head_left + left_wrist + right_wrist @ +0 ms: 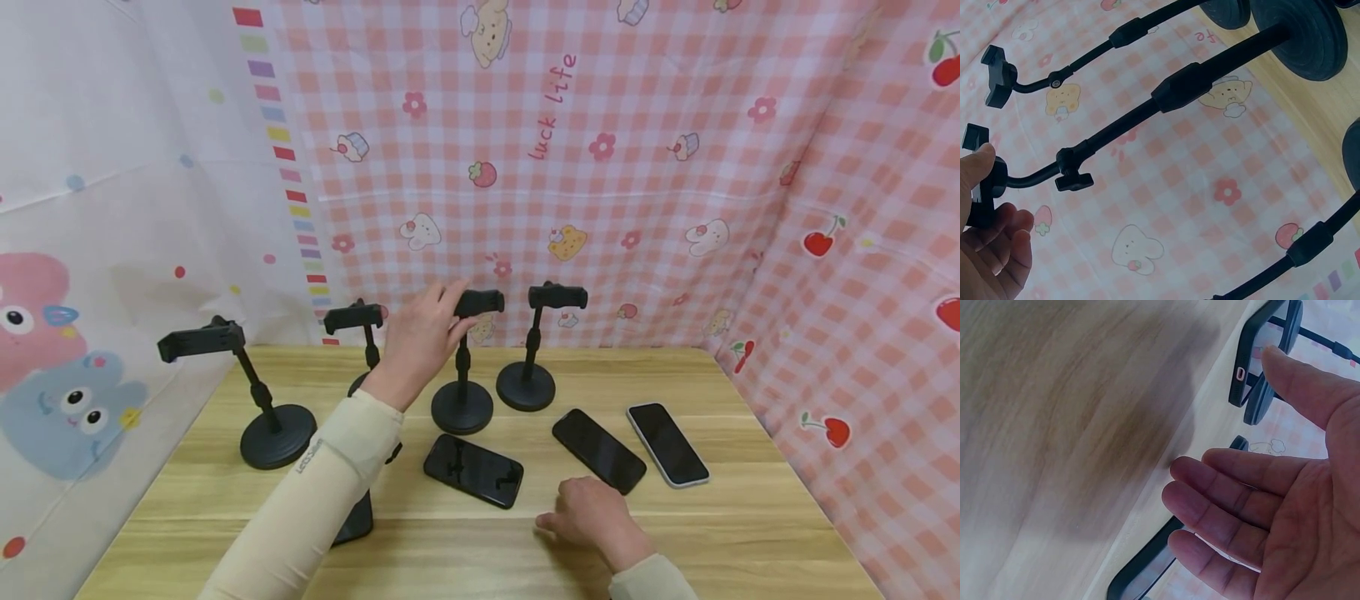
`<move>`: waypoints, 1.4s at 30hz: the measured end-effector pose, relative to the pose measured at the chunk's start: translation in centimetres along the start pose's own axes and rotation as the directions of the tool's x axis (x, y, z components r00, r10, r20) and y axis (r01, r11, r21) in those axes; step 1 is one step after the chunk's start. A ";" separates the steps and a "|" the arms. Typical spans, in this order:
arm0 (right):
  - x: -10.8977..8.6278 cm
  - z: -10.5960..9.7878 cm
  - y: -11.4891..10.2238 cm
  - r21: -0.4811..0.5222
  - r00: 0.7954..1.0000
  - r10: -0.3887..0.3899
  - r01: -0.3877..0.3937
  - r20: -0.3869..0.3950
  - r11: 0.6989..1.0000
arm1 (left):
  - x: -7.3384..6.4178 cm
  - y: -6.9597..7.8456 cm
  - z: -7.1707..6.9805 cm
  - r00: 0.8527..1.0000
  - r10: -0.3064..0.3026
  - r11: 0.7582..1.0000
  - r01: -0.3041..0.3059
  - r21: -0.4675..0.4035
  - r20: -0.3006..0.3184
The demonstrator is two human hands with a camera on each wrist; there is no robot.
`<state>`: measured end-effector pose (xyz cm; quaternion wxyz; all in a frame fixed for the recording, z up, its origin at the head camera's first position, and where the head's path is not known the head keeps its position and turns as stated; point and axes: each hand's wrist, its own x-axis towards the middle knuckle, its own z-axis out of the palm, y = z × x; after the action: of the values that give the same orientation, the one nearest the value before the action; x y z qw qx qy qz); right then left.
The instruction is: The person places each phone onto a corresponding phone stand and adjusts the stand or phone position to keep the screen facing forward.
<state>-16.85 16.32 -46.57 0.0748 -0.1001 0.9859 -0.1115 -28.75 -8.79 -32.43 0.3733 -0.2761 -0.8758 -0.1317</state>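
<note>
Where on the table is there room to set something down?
The table is bare right of the white-edged phone and, nearer the camera, between left sleeve and right hand. Crowded: back left to middle, with stands and the left hand.

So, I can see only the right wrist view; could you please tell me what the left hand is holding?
Observer: The left hand grips the clamp at the top of the black stand second from the right, as the head view shows.

Operator: Thank you; would you kindly tell me whether a phone is mounted there?

Observer: No phone shows in that clamp, in either the head or the left wrist view.

Operator: And could you tell me whether any phone on the table looks different from the others?

Observer: Yes, the rightmost phone has a pale frame, while the other phones in the head view look dark all over.
</note>
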 end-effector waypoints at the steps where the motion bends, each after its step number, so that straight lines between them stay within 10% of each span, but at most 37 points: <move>1: 0.0 0.0 0.0 -0.001 1.000 0.001 -0.001 0.001 1.000 | 0.0 0.0 0.0 1.000 -0.005 1.000 0.005 0.007 0.001; 22: 0.4 -0.3 -0.5 -0.009 1.000 0.001 -0.001 -0.005 1.000 | -1.8 -1.0 -0.5 0.981 -0.165 0.986 0.168 -0.022 0.102; 42: 1.5 -0.5 -0.9 -0.008 1.000 0.004 -0.004 -0.003 1.000 | -4.7 -0.9 -0.4 0.870 -0.347 0.933 0.360 0.031 0.349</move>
<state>-18.16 15.21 -46.07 0.0730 -0.0984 0.9866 -0.1076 -26.42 -11.51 -35.62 0.1770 -0.1367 -0.9611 -0.1619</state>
